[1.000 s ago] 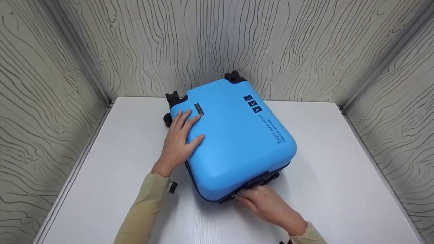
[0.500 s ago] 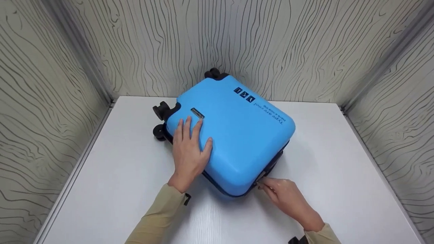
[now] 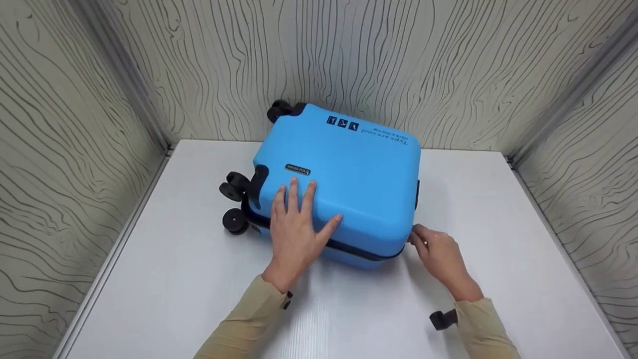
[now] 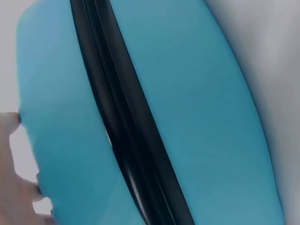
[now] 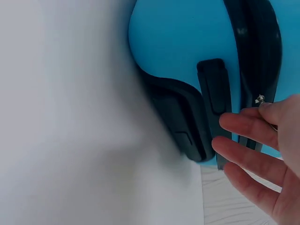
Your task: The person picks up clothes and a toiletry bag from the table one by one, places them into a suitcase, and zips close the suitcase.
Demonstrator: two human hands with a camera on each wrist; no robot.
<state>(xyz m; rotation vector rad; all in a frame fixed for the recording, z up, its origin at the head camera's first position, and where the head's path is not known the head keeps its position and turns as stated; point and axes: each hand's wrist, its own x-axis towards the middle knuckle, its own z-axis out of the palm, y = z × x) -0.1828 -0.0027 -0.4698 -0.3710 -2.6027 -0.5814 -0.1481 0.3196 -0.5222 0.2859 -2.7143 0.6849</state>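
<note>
A blue hard-shell suitcase (image 3: 359, 184) lies on its side on the table, with black wheels (image 3: 234, 187) at the left and printed letters on its upper face. My left hand (image 3: 294, 234) rests on this face near its front edge, fingers spread and straight. At the right end, my right hand (image 3: 441, 254) pinches the metal zipper pull (image 5: 260, 99) between thumb and index finger; its other fingers are spread beside the black carry handle (image 5: 214, 86). Along the front side, the left wrist view shows the closed zipper (image 4: 104, 61) between black edge strips.
The white table (image 3: 174, 299) carries the suitcase. Patterned panels (image 3: 349, 60) rise behind it and on both sides, the rear one close to a back wheel (image 3: 279, 110). A second black handle (image 5: 180, 124) sits low on the suitcase's end.
The suitcase has turned counterclockwise, its wheels swinging left and toward the front. My left hand has shifted right with it. My right hand has moved right and away from me, around the corner.
</note>
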